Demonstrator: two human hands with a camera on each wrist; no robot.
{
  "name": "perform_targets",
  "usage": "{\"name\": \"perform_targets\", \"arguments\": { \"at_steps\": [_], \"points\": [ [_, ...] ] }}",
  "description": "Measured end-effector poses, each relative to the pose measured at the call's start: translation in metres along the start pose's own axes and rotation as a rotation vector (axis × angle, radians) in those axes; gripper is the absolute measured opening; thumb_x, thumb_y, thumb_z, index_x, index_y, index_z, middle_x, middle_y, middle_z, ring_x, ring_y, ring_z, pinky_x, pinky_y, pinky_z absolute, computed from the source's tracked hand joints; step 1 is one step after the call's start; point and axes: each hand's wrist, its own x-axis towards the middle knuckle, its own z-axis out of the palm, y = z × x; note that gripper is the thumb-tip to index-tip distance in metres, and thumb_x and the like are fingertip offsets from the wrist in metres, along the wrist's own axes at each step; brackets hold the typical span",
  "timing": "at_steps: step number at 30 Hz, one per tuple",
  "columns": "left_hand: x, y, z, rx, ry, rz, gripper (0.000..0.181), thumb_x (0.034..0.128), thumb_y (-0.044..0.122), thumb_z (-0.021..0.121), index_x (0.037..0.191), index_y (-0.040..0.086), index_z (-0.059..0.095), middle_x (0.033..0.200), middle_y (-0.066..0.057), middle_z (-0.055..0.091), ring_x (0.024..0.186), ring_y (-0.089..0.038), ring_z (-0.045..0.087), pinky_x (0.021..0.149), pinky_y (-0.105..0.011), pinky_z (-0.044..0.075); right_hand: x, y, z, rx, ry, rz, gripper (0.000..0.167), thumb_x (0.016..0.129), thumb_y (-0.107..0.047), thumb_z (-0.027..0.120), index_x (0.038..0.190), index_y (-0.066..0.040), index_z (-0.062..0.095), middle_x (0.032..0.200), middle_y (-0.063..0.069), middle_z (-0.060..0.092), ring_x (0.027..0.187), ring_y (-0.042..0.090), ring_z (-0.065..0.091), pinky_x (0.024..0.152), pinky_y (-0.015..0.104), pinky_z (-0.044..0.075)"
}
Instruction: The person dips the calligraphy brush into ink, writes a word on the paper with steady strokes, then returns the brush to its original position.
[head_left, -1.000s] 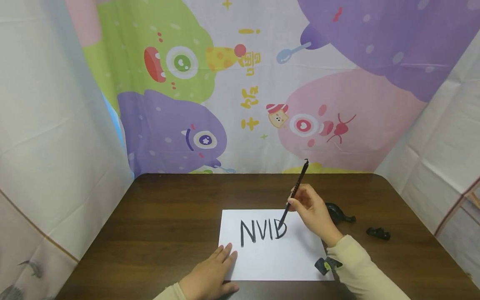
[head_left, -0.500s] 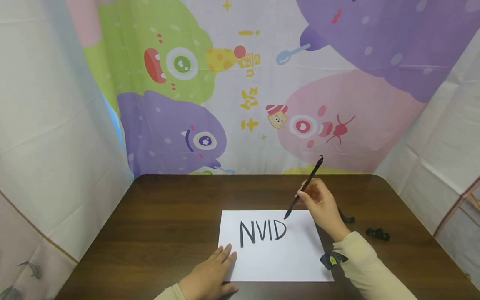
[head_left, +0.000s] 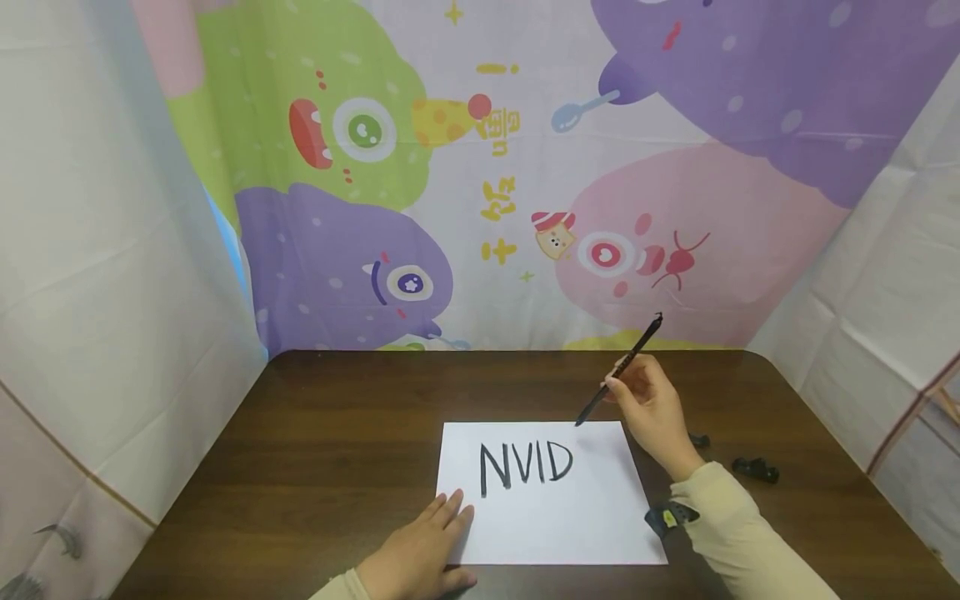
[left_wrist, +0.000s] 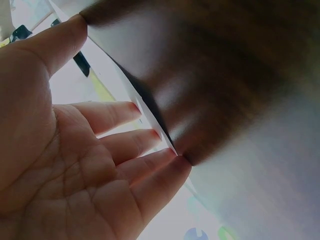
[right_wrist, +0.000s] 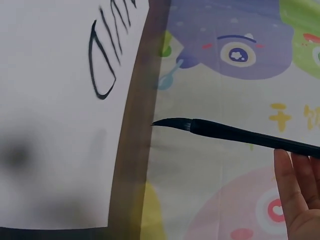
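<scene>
A white sheet of paper (head_left: pixel 555 525) lies on the table and bears the black letters NVID (head_left: pixel 527 465). My left hand (head_left: pixel 420 546) rests with spread fingers on the paper's left edge; in the left wrist view the fingertips of that hand (left_wrist: pixel 95 155) touch the sheet and the dark surface. My right hand (head_left: pixel 651 408) pinches a black brush (head_left: pixel 621 367), its tip near the paper's top edge. The right wrist view shows the brush (right_wrist: pixel 235 132) with its bristles clear of the sheet (right_wrist: pixel 55 125), the right hand's fingers (right_wrist: pixel 300 190) against its handle.
On the brown table (head_left: pixel 322 450), a small black object (head_left: pixel 756 469) lies right of the paper. Another dark object (head_left: pixel 699 439) is mostly hidden behind my right hand. A printed curtain (head_left: pixel 480 308) hangs at the table's back edge, with pale cloth on both sides.
The brush has lifted off the letter D, and my right hand has moved right and slightly up with it. My left hand has stayed in place.
</scene>
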Motion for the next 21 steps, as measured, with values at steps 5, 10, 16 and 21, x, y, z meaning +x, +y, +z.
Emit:
{"name": "perform_targets", "arguments": {
  "at_steps": [5,10,16,21],
  "points": [
    [0.0,0.0,0.001,-0.013,-0.014,-0.011,0.08,0.0823,0.051,0.071,0.142,0.003,0.048,0.152,-0.02,0.041,0.137,-0.042,0.044,0.102,-0.052,0.048,-0.002,0.012,-0.001,-0.005,-0.008,-0.013,0.021,0.087,0.015,0.061,0.104,0.014,0.05,0.092,0.017,0.061,0.082,0.006,0.068,0.07,0.021,0.059],
    [0.0,0.0,0.002,-0.018,-0.019,-0.012,0.08,0.0826,0.051,0.071,0.143,0.003,0.048,0.153,-0.02,0.041,0.137,-0.042,0.043,0.102,-0.053,0.047,-0.007,0.02,0.0,-0.009,-0.002,-0.016,0.022,0.088,0.012,0.062,0.106,0.013,0.051,0.093,0.021,0.06,0.083,0.005,0.068,0.07,0.024,0.06],
    [0.0,0.001,0.0,-0.01,-0.014,-0.011,0.079,0.0829,0.05,0.071,0.143,0.003,0.048,0.152,-0.02,0.041,0.137,-0.042,0.044,0.102,-0.052,0.048,-0.01,0.025,0.0,-0.017,-0.027,-0.011,0.023,0.088,0.01,0.062,0.108,0.012,0.051,0.095,0.021,0.06,0.085,0.007,0.068,0.072,0.026,0.06],
    [-0.001,0.002,-0.001,-0.007,-0.018,-0.015,0.079,0.0831,0.05,0.071,0.143,0.004,0.048,0.152,-0.02,0.042,0.137,-0.041,0.044,0.104,-0.051,0.047,-0.012,0.029,0.001,-0.035,-0.042,-0.003,0.024,0.089,0.011,0.062,0.11,0.011,0.052,0.097,0.021,0.06,0.085,0.009,0.068,0.072,0.026,0.06]
  ]
}}
